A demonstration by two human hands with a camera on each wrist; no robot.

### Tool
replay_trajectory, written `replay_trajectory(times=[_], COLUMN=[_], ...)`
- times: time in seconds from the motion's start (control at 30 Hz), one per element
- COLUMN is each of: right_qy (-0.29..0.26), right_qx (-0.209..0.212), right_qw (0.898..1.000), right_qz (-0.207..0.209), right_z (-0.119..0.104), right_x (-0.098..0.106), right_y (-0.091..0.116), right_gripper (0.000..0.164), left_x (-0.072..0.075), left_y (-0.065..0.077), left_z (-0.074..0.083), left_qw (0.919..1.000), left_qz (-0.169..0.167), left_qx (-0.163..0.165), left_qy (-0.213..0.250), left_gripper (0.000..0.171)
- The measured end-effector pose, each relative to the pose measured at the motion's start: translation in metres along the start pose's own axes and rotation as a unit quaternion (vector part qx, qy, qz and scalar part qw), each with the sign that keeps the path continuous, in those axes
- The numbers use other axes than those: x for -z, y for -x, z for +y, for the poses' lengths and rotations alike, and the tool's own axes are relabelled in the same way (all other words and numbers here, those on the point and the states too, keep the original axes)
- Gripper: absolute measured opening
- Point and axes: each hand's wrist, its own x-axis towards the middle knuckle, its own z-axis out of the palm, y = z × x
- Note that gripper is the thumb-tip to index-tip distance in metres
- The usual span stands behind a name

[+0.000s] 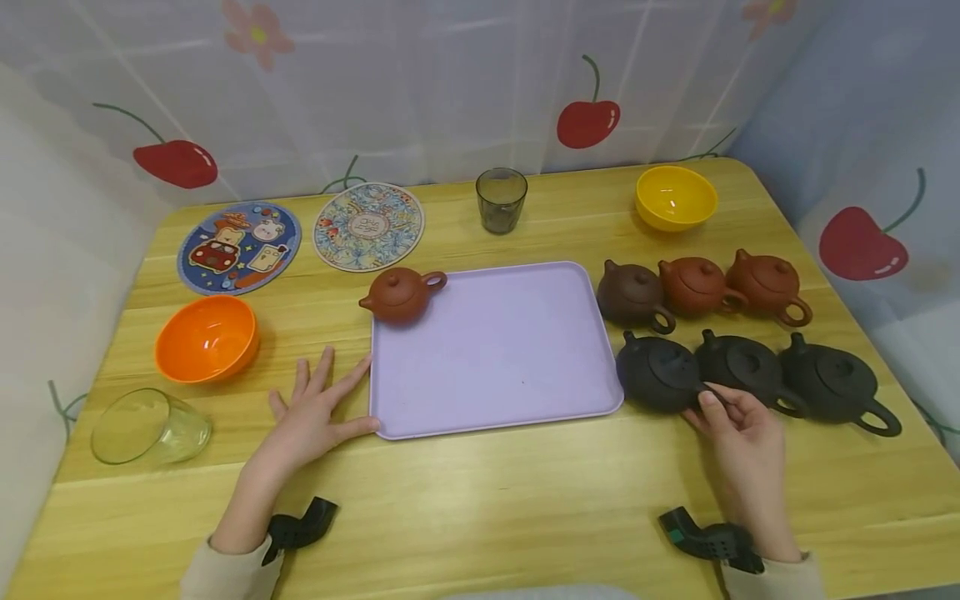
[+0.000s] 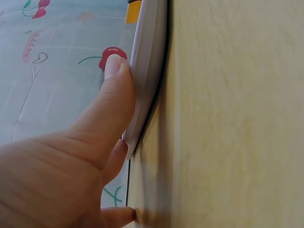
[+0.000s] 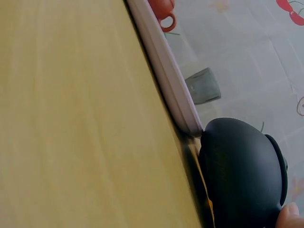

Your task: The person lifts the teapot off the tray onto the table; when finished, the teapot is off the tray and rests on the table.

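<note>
My left hand [image 1: 311, 419] lies with fingers spread at the left edge of a lilac tray [image 1: 495, 367]. Its thumb and index finger touch the tray's rim, and the left wrist view shows the thumb [image 2: 111, 95] against the tray wall. At the tray's right side, my right hand [image 1: 746, 433] pinches the handle of the leftmost black teapot [image 1: 656, 379]. That teapot's body [image 3: 240, 171] is close beside the tray corner in the right wrist view; most of the hand is outside that view. A reddish-brown teapot [image 1: 399, 298] sits on the tray's back left corner.
Two more black teapots [image 1: 738, 367] stand right of the held one. Behind them are a dark brown teapot [image 1: 630, 292] and two reddish teapots [image 1: 763, 279]. A yellow bowl [image 1: 675, 200], grey glass [image 1: 501, 204], two round mats [image 1: 367, 229], orange bowl [image 1: 206, 342] and greenish glass [image 1: 153, 429] surround the tray.
</note>
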Motion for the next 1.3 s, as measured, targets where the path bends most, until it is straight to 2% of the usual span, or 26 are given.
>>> replay_trajectory(times=[0.37, 0.53, 0.63, 0.77, 1.1, 1.3], right_qy=[0.013, 0.048, 0.075, 0.083, 0.109, 0.092], right_qx=[-0.017, 0.013, 0.038, 0.054, 0.06, 0.053], right_qw=[0.999, 0.997, 0.994, 0.993, 0.99, 0.992], right_qz=[0.041, 0.058, 0.062, 0.065, 0.07, 0.062], right_z=[-0.0002, 0.002, 0.0027, 0.0023, 0.003, 0.0019], right_x=[-0.0008, -0.0038, -0.0062, -0.0085, -0.0087, -0.0085], right_y=[-0.0033, -0.0021, -0.0007, 0.0001, 0.0, -0.0001], right_gripper=[0.03, 0.026, 0.024, 0.023, 0.024, 0.026], left_x=[0.0013, 0.0014, 0.0012, 0.0015, 0.0009, 0.001], left_y=[-0.0009, -0.0012, -0.0017, -0.0021, -0.0015, -0.0007], left_z=[0.0011, 0.0, -0.0009, -0.0011, -0.0008, -0.0008], left_qw=[1.0, 1.0, 1.0, 1.0, 1.0, 1.0], left_qz=[0.0, -0.002, -0.003, -0.002, -0.004, -0.003], left_qx=[-0.001, 0.0, 0.0, -0.002, -0.002, -0.002], left_qy=[-0.005, -0.003, -0.002, -0.001, -0.002, -0.003], left_gripper=[0.082, 0.082, 0.083, 0.083, 0.083, 0.083])
